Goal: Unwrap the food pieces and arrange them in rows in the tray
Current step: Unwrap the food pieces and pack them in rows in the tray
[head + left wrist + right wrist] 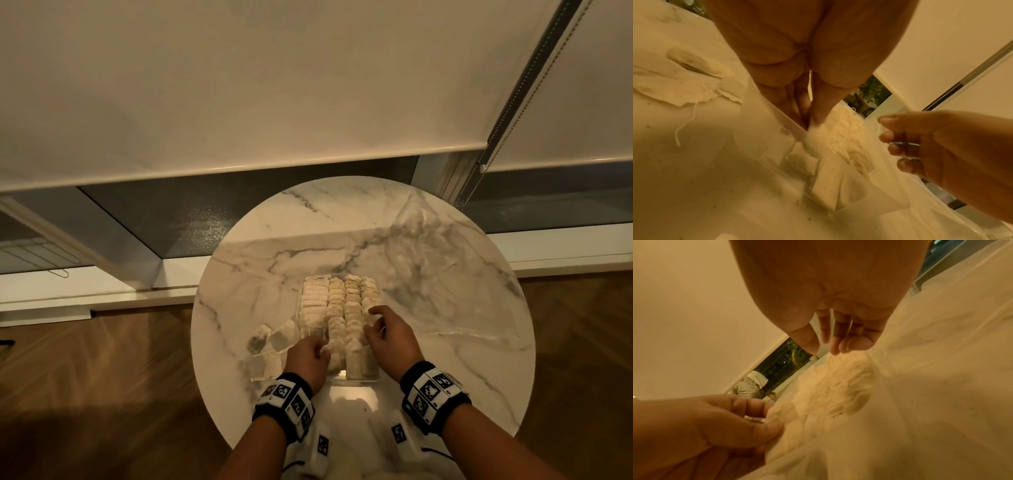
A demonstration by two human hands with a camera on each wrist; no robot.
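Note:
A clear plastic tray (pixel 356 381) on the round marble table (pixel 445 308) holds several rows of pale, pouch-like food pieces (pixel 342 301). My left hand (pixel 308 356) is at the tray's near left part. Its thumb and fingers (pixel 818 113) pinch one white food piece (pixel 813 142) just inside the tray wall (pixel 785 120). My right hand (pixel 387 329) hovers over the tray's right side. Its fingers (pixel 830 344) are loosely curled above the pieces (pixel 838 378) and hold nothing I can see.
Crumpled empty wrappers (pixel 270 339) with loose strings (pixel 684 126) lie on the table left of the tray. A clear plastic bag (pixel 428 240) lies at the table's back right. A wood floor surrounds the table, and a window with blinds is behind it.

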